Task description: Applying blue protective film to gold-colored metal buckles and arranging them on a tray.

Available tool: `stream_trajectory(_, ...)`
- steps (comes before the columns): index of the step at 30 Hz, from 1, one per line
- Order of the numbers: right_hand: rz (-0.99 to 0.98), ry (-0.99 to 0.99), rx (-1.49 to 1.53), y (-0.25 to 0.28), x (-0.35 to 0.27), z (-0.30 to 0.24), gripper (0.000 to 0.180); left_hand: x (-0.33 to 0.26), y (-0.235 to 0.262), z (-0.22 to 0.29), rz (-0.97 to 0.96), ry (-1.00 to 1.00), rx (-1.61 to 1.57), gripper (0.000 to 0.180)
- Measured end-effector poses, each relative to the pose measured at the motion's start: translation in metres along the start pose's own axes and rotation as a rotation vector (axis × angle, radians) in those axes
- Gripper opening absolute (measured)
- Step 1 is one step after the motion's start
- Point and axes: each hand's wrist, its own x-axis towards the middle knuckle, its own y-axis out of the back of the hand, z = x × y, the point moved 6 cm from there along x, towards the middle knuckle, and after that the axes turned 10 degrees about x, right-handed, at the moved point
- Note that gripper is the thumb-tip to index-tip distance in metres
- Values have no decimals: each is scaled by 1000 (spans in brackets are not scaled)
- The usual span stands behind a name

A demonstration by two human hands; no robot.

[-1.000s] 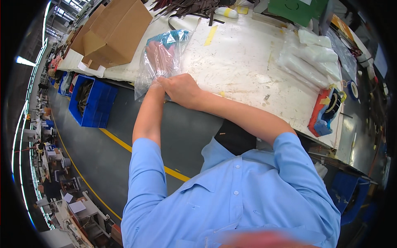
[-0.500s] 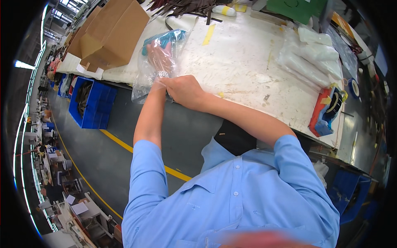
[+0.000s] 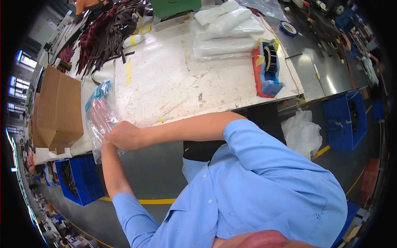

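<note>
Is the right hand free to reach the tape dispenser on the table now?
Probably not at once: the right hand grips the clear plastic bag together with the left hand, and the tape dispenser sits far across the table.

Both hands meet at the left edge of the scratched white tabletop [image 3: 173,82]: the right hand [image 3: 124,135] closes on a clear plastic bag [image 3: 99,120] of pinkish contents, the left hand [image 3: 106,142] mostly hidden behind it, beside a cardboard box [image 3: 60,109]

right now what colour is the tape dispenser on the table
Blue and red tape dispenser, clearest in the head view.
</note>
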Motion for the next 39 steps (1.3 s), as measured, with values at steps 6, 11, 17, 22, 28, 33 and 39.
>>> stream_trajectory(6,-22,35,41,-1,-11,-7,10,-4,2,-8,-141,123,-210,34)
stream_trajectory(11,-39,12,133,-12,-6,-16,14,-12,-25,-36,-172,195,-198,26)
stream_trajectory(17,-44,-21,51,12,-16,1,11,-11,-19,-11,-156,139,-523,30)
stream_trajectory(22,-189,-53,28,-2,-21,1,29,-32,23,-17,-121,-30,-524,19)
stream_trajectory(28,-247,-50,-14,-8,-20,-7,30,-92,61,-21,-79,-93,-423,24)
stream_trajectory(33,-288,-57,4,-3,-28,-2,38,-157,151,-23,-141,107,-515,22)
stream_trajectory(39,-317,-50,56,35,-68,-25,49,-190,259,4,-249,592,-945,11)
